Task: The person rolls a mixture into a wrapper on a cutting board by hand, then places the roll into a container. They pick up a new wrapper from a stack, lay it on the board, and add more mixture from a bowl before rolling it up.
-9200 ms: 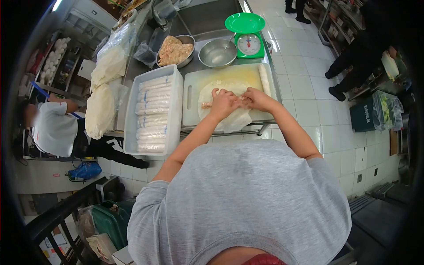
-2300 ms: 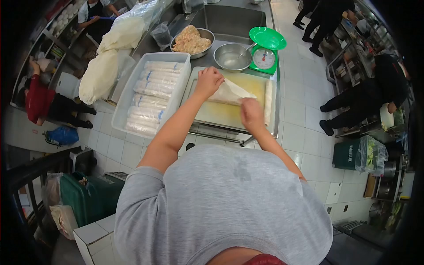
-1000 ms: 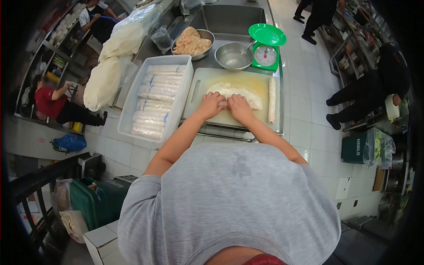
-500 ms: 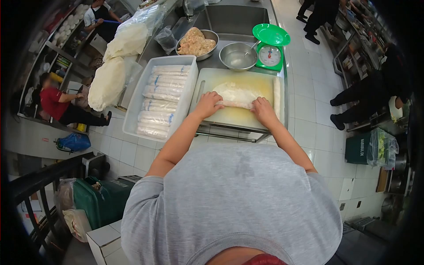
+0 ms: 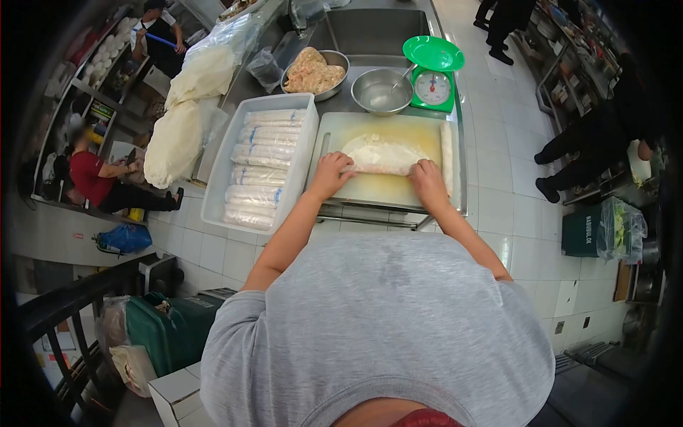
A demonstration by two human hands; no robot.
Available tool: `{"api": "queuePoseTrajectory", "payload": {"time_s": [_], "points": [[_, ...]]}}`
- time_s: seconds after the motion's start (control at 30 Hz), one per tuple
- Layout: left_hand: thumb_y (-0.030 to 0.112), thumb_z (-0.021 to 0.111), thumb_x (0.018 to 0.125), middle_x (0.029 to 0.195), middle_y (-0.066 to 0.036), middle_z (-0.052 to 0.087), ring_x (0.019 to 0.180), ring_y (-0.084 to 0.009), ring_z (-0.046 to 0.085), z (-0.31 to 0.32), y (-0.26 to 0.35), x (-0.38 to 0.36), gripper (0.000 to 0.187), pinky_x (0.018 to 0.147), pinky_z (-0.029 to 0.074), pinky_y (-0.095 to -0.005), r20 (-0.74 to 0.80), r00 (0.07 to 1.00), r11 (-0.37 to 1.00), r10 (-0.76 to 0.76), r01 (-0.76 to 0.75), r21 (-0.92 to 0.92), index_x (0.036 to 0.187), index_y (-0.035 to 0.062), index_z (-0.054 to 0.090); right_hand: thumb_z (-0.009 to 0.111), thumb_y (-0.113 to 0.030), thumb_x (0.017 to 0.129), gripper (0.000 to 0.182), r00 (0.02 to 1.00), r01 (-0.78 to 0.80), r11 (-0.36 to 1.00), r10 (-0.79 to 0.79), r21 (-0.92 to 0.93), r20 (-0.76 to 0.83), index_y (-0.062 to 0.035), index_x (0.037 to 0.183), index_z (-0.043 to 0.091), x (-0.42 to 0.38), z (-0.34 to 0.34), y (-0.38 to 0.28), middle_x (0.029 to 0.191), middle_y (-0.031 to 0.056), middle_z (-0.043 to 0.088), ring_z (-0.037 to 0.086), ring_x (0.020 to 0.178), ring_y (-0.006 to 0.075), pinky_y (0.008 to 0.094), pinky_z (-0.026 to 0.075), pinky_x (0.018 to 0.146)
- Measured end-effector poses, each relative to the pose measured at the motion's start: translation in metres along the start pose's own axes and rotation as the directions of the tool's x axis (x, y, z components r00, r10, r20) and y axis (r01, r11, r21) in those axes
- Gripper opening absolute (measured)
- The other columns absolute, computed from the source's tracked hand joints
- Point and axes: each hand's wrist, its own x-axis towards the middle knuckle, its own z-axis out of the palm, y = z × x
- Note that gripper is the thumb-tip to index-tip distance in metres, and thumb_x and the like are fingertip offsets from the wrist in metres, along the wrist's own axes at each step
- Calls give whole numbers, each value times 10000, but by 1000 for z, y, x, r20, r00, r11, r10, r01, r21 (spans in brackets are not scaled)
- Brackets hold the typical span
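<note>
A pale wrapper sheet [image 5: 380, 151] lies on the yellowish cutting board [image 5: 341, 127], its near edge folded over into a meat-filled roll [image 5: 383, 169]. My left hand [image 5: 330, 176] pinches the roll's left end. At its right end the fingers of my right hand [image 5: 429, 184] are curled round it; the fingertips are partly hidden. A finished white roll [image 5: 447, 156] lies lengthwise along the board's right side, close to my right hand. To the left, a white plastic tub [image 5: 215, 167] holds several plastic-wrapped rolls [image 5: 262, 153].
Behind the board stand a steel bowl of ground meat [image 5: 313, 70], a steel bowl [image 5: 382, 93] with liquid and a spoon, and a green scale [image 5: 432, 89]. Sheets of pale wrapper [image 5: 174, 142] hang at the left. A sink [image 5: 377, 32] lies beyond. Other people work on both sides.
My hands stay at the two ends of the roll, with the left fingers drawn slightly more onto its end. The view has shifted a little. A person in red at the left has moved their arms.
</note>
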Motion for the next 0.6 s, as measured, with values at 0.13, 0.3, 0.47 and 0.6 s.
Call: {"api": "queuePoseTrajectory", "payload": {"time_s": [0.13, 0.3, 0.47, 0.6], "points": [[265, 710, 767, 998, -56, 584, 980, -275, 528, 0, -2, 1, 270, 866, 367, -394, 10, 1000, 1000, 2, -2, -5, 968, 107, 627, 648, -82, 739, 136, 999, -30, 999, 28, 46, 34, -29, 825, 557, 2, 5, 8, 875, 132, 527, 511, 899, 325, 411, 433, 793], [276, 697, 782, 949, -51, 593, 966, -267, 537, -3, 4, 1, 234, 864, 366, -395, -24, 999, 999, 37, -36, 37, 945, 115, 646, 664, -90, 745, 153, 999, -46, 993, 45, 105, 9, -20, 844, 571, 6, -2, 7, 869, 140, 538, 519, 884, 333, 416, 437, 783], [292, 676, 806, 906, -26, 601, 933, -246, 545, 8, -19, 8, 186, 853, 355, -389, -19, 999, 997, -38, 37, -73, 904, 134, 682, 679, -121, 753, 168, 991, -117, 973, 102, 197, 84, -40, 885, 612, 11, -4, 15, 851, 149, 535, 518, 877, 343, 421, 443, 764], [297, 658, 825, 883, -4, 606, 914, -220, 550, 10, -22, 17, 159, 846, 332, -374, -19, 981, 971, -195, 190, -142, 883, 155, 702, 682, -126, 748, 176, 988, -123, 989, 115, 80, 99, -53, 897, 626, 21, 0, 26, 846, 142, 535, 520, 873, 333, 426, 443, 750]]}}
